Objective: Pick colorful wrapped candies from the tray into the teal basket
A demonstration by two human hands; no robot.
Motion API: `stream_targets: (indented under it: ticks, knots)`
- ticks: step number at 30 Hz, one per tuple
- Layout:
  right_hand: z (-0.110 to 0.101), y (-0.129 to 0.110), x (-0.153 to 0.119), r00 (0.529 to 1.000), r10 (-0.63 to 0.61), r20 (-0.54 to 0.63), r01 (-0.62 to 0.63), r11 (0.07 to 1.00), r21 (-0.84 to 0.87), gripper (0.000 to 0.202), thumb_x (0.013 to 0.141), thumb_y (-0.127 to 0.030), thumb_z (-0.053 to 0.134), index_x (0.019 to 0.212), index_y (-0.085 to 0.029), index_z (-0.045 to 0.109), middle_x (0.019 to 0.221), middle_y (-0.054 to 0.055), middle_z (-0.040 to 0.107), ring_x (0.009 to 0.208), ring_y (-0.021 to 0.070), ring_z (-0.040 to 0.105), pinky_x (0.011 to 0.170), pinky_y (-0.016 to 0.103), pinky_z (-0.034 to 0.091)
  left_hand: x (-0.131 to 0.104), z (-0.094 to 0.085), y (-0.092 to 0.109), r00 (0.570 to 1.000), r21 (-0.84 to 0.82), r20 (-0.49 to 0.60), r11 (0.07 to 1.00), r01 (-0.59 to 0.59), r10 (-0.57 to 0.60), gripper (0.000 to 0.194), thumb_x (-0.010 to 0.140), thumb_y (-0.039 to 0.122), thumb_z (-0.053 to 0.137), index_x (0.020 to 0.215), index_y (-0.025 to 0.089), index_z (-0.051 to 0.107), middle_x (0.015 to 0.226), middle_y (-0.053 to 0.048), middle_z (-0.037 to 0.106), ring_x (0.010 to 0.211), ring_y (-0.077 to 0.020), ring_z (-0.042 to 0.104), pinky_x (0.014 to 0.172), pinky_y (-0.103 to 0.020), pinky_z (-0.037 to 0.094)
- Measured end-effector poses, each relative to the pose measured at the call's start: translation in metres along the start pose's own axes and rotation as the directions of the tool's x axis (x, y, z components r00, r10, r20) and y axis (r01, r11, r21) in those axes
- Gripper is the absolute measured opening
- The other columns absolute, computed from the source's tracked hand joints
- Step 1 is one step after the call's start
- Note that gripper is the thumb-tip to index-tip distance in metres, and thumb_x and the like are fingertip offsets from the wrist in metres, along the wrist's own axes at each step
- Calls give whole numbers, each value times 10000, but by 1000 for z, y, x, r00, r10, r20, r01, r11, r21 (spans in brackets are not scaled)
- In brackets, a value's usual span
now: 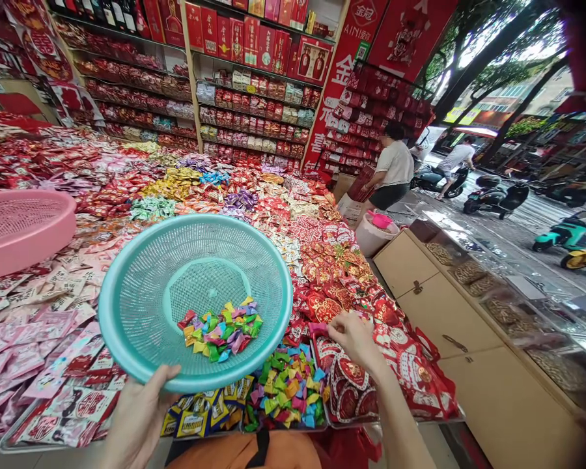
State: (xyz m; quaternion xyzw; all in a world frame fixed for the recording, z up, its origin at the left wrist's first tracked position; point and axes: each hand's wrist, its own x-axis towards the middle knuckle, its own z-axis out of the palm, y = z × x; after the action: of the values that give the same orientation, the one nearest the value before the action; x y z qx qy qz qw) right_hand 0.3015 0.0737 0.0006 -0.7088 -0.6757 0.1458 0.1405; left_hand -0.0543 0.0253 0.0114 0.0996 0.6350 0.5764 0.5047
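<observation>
My left hand (144,410) grips the near rim of a round teal plastic basket (127,260), thumb over the edge. It is tilted towards me above the candy display. A small heap of colourful wrapped candies (224,332) lies at its near side. My right hand (354,335) is to the right, over red printed packets (395,339), with its fingers curled together. A magenta strip (318,329) shows at their tips; whether they grip it I cannot tell. Between my hands, a tray holds more of the colourful candies (293,384), beside yellow-and-blue packets (193,420).
A pink basket (24,241) rests on the candy at left. Tan cabinets (449,306) with clear bins run along the right. A white bucket (376,238) and a person (393,166) are beyond. Stocked shelves (254,85) line the back; scooters (498,195) stand outside.
</observation>
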Motion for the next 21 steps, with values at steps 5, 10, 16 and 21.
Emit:
stream_targets:
  ticks: [5,10,16,21]
  knots:
    - [-18,-41,17,990,-111,-86,120,987,106,304,896,-359,495,664,-205,617,749,4,600,809,173,518,767,317,261,-8,5,-6,999,7,18,1000,29,-29,355,395,205,830,693,172,640,721,4,635,637,-145,537,454,-247,463]
    - [15,-85,33,980,-198,12,196,977,81,209,892,-265,559,718,-203,657,837,-4,639,894,159,522,810,320,232,-7,2,-22,997,25,57,999,40,-42,325,454,180,800,730,175,628,717,-6,642,670,-155,550,516,-252,465]
    - [51,-108,39,973,-214,84,215,977,2,191,903,-247,563,765,-187,681,870,15,652,908,158,518,782,304,231,-12,3,-26,994,7,100,999,33,-34,255,483,159,774,694,161,630,722,-13,639,690,-159,548,539,-256,463]
    - [45,-111,34,961,-229,153,240,969,-59,267,951,-307,516,795,-209,709,864,17,646,910,171,526,760,306,238,-12,5,-21,995,-14,94,999,34,-32,307,439,150,787,707,161,637,703,-18,650,661,-168,564,524,-260,459]
